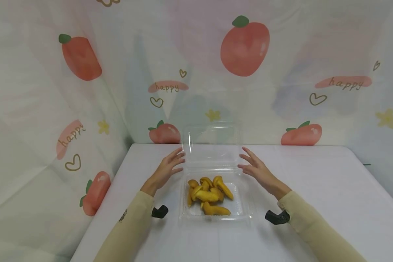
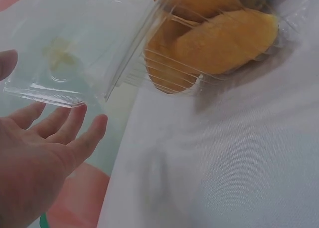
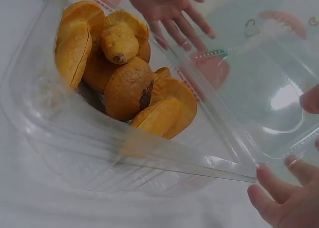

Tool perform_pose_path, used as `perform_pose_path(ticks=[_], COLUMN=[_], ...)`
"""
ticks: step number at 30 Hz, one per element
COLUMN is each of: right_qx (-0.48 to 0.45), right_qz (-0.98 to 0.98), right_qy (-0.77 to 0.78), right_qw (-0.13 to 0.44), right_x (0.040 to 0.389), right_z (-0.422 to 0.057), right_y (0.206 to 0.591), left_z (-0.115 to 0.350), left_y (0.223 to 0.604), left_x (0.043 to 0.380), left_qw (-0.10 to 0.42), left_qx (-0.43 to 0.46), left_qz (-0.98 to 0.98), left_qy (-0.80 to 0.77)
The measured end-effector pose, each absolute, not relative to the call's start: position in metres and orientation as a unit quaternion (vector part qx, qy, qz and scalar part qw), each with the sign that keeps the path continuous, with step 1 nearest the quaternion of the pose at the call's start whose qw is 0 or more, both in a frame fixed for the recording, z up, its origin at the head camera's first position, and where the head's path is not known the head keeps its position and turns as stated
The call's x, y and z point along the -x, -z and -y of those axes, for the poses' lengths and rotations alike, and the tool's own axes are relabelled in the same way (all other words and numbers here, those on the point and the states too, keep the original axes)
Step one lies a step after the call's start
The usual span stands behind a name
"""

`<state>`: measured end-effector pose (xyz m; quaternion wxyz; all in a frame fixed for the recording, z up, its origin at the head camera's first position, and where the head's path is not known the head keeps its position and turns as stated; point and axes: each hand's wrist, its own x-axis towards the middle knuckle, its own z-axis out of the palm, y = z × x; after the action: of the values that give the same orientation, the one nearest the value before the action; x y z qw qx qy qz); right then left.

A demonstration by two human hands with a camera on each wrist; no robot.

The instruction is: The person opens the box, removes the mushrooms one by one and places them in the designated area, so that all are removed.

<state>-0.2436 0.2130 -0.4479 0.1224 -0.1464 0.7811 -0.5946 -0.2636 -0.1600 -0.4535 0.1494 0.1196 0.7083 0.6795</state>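
Observation:
A clear plastic clamshell container (image 1: 243,198) sits on the table, its hinged lid (image 1: 213,140) raised at the back. Several yellow-brown mushrooms (image 1: 207,196) lie in the base, mostly toward its left and middle. My left hand (image 1: 163,171) is at the lid's left side, fingers extended, fingertips right at the edge. On the opposite side my right hand (image 1: 260,173) mirrors it, its fingers spread and the tips close by the lid's right edge. In the left wrist view the fingers (image 2: 75,130) appear just beneath the lid's edge, and the right wrist view shows fingers (image 3: 274,185) near the hinge corner.
A white cloth covers the table (image 1: 314,171). Behind and to the left hangs a pale curtain (image 1: 196,43) printed with red fruit, hearts and the word happy. Dark wrist mounts (image 1: 159,211) stick out from both cream sleeves (image 1: 314,222).

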Motion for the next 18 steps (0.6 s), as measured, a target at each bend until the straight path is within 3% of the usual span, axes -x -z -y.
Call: perform_pose_path(ticks=[18], right_qx=[0.087], right_qz=[-0.739], right_qy=[0.638], right_qw=[0.197], right_x=[0.266], right_z=[-0.21], right_y=[0.445], left_z=[0.152], left_y=[0.448], left_x=[0.291], left_qw=[0.229], left_qx=[-0.05], left_qz=[-0.7], left_qy=[-0.675])
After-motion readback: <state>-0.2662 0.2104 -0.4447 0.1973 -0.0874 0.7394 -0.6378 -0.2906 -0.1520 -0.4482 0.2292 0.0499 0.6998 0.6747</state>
